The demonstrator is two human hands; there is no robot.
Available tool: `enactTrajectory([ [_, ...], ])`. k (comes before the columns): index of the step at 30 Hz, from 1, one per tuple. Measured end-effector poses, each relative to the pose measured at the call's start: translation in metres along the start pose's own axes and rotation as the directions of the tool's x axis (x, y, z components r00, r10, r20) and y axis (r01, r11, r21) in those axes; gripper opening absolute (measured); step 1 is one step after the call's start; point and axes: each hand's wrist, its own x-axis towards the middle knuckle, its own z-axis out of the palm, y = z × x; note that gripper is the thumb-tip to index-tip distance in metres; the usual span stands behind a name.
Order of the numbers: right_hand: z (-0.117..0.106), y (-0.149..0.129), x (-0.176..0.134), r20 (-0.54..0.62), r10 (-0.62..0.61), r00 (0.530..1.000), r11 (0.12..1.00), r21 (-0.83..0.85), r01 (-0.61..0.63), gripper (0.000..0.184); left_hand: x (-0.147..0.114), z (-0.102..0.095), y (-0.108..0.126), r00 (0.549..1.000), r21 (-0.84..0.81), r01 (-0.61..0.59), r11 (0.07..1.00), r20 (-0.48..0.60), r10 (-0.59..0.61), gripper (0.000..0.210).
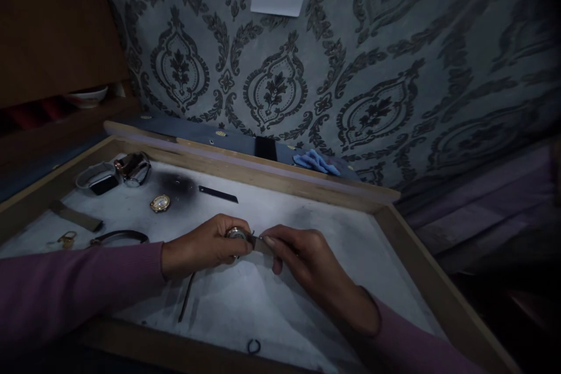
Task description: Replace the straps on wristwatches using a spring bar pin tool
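Note:
My left hand is closed around a round silver-rimmed watch, thumb against its near side. Just to its right, my right hand pinches a flat olive-grey watch strap at the watch's side edge. Whether strap and watch are joined cannot be made out. A thin dark strip lies below my left wrist. Beyond that hand, a gold watch case without a strap rests on the white surface, and a dark curved strap lies beside my left forearm.
The wooden tray's white bottom carries a smartwatch, other watches, an olive strap, a gold buckle-like piece, a black blade-shaped strip and a small dark ring. A blue cloth lies behind the rim.

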Motion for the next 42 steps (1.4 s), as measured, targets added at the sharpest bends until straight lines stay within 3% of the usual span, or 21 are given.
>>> enactTrajectory([
  [7,0.0000,-0.0011,0.0012,0.000,0.000,1.000,1.000,-0.008,0.000,0.028,-0.0003,0.0020,0.0034,0.999,0.049,0.030,0.998,-0.040,-0.028,0.018],
  [42,0.0015,-0.0069,-0.0022,-0.039,-0.085,0.996,0.996,0.018,0.085,0.026,-0.0023,0.0020,0.0063,1.000,0.041,0.005,0.999,0.018,-0.006,0.016],
])
